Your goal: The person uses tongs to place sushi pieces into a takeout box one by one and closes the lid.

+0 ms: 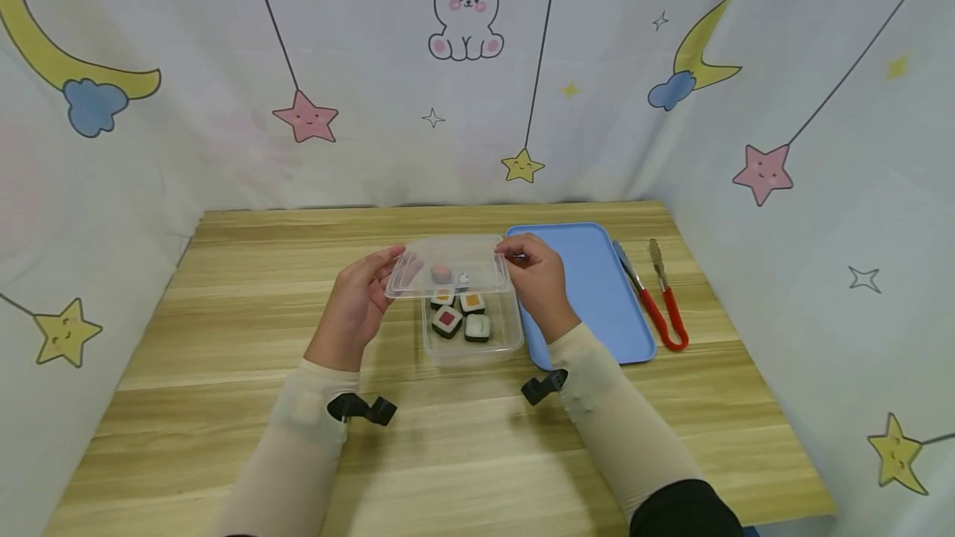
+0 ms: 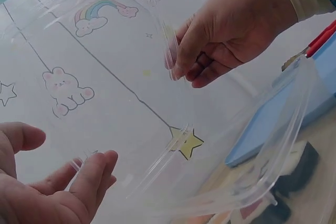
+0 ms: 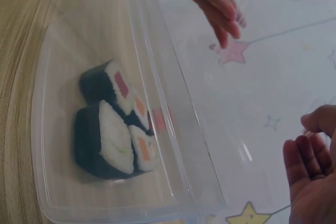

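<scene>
A clear plastic lid (image 1: 477,249) is held tilted over the back of a clear plastic box (image 1: 511,330). My left hand (image 1: 351,309) grips the lid's left end, thumb on one side and fingertips on the other. At the opposite end, my right hand (image 1: 542,282) pinches the edge between thumb and fingers, as the left wrist view also shows. Inside the box sit several sushi rolls (image 3: 100,142) wrapped in black, with white rice and red, orange or pale centres. Through the lid, a pinkish piece (image 1: 441,273) shows behind them.
A blue tray (image 1: 597,288) lies right of the box, partly behind my right hand. Beside it rest red-handled metal tongs (image 1: 662,305). The wooden table (image 1: 246,305) ends at a printed curtain (image 1: 373,164) at the back and sides.
</scene>
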Motion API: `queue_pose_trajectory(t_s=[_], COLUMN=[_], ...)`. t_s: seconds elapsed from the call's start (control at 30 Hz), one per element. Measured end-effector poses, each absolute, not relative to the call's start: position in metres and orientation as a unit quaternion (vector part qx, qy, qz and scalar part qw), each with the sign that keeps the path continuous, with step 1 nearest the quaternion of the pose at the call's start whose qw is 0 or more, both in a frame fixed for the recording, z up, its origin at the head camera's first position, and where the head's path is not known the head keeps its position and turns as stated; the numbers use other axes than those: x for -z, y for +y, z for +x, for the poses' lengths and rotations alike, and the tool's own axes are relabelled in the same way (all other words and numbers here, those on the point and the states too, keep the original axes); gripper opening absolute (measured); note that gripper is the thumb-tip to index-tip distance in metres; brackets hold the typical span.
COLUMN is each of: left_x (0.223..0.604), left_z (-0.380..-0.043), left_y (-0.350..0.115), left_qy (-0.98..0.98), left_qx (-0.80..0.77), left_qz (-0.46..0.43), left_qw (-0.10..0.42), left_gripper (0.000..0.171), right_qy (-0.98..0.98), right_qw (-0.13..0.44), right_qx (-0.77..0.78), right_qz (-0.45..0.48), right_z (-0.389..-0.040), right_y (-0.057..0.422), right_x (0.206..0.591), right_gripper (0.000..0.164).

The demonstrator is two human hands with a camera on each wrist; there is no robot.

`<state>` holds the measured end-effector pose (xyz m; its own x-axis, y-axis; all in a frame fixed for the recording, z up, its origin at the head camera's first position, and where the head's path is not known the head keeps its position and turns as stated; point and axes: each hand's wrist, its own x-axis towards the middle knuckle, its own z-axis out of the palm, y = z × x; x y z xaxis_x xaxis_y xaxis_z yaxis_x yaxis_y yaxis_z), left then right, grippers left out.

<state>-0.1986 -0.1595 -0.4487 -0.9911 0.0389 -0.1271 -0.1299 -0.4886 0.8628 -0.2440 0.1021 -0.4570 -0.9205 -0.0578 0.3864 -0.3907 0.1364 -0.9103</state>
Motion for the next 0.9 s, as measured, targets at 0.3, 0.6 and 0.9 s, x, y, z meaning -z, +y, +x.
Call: queue_pose_trajectory(t_s=[0.3, 0.6, 0.9], left_x=[0.450, 0.452, 0.460], left_z=[-0.203, -0.207, -0.208], left_y=[-0.156, -0.155, -0.151], left_qy=[0.469, 0.479, 0.513], left_qx=[-0.878, -0.870, -0.853], left_qz=[-0.073, -0.096, -0.088], left_qw=[0.064, 0.059, 0.041], left_gripper=[0.047, 0.049, 0.049], right_qy=[-0.725, -0.656, -0.600], right_qw=[0.122, 0.029, -0.082], right_qx=[-0.661, -0.751, -0.796], right_qz=[0.153, 0.070, -0.021], right_z=[-0.246, -0.243, -0.244], right_y=[0.106, 0.107, 0.111], right_x=[0.465, 0.467, 0.464], right_gripper=[0.007, 0.028, 0.035])
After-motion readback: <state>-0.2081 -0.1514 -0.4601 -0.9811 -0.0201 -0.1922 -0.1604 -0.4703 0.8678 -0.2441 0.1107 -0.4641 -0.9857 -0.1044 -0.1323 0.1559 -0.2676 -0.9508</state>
